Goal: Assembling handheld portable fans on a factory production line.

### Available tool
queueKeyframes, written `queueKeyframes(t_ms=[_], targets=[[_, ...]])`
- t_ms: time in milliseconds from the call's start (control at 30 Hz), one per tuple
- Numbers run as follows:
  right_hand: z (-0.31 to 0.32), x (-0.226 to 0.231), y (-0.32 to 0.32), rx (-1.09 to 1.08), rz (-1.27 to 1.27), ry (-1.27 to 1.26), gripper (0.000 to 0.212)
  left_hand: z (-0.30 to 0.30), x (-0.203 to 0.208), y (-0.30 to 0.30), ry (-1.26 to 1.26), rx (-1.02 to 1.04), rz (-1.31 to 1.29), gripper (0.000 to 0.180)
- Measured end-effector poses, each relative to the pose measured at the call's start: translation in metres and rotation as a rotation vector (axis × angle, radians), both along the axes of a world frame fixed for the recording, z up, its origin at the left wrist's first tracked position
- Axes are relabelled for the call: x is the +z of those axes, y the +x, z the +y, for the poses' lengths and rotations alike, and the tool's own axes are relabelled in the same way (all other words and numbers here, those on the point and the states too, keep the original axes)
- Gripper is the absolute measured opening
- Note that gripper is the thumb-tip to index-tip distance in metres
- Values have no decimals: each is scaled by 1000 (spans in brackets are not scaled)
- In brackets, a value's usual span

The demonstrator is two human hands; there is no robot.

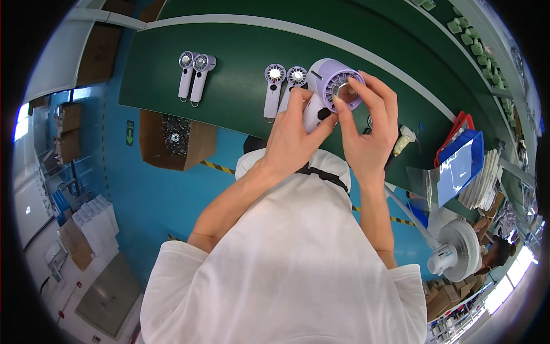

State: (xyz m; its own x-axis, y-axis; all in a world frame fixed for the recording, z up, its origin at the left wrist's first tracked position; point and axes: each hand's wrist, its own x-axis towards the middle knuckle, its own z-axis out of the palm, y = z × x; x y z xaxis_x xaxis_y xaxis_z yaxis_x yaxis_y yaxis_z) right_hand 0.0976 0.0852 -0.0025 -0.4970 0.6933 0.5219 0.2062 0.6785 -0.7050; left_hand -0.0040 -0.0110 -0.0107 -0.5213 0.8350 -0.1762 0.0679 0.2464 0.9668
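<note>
A lilac handheld fan (pixel 334 72) is raised above the green workbench, its round head turned toward me. My left hand (pixel 291 131) is closed round its pale handle. The thumb and fingertips of my right hand (pixel 369 129) grip the front of the head, around a shiny round centre. Whether that centre is a loose piece, I cannot tell. Just left of my hands lie a second lilac fan (pixel 274 86) and a third fan (pixel 296 77), the latter partly hidden by my left hand. Farther left, two more fans (pixel 186 74) lie side by side.
Below the bench's left edge stands a cardboard box (pixel 156 140) of small dark parts. To the right are a pale-yellow bottle-like object (pixel 404 141), a blue tray (pixel 463 166) and a stack of white sheets (pixel 482 179). A white standing fan (pixel 455 250) and another person (pixel 497 254) are at lower right.
</note>
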Motion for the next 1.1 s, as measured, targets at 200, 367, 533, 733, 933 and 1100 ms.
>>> queueKeyframes(t_ms=[200,367,533,733,933,1100], targets=[[-7,4,1,-26,6,-33,35,-5,-3,3,36,6,-45,38],[-7,5,-3,-21,-23,-43,36,-7,2,4,-11,2,-200,37],[-8,5,3,28,89,-300,50,-7,4,3,41,19,-353,41],[-4,17,11,159,173,-780,59,-5,9,1,0,-4,-232,44],[0,18,12,139,39,-717,56,-7,2,4,-12,-28,-132,43],[1,20,13,137,-34,-614,54,-8,0,4,-23,-37,-89,43]])
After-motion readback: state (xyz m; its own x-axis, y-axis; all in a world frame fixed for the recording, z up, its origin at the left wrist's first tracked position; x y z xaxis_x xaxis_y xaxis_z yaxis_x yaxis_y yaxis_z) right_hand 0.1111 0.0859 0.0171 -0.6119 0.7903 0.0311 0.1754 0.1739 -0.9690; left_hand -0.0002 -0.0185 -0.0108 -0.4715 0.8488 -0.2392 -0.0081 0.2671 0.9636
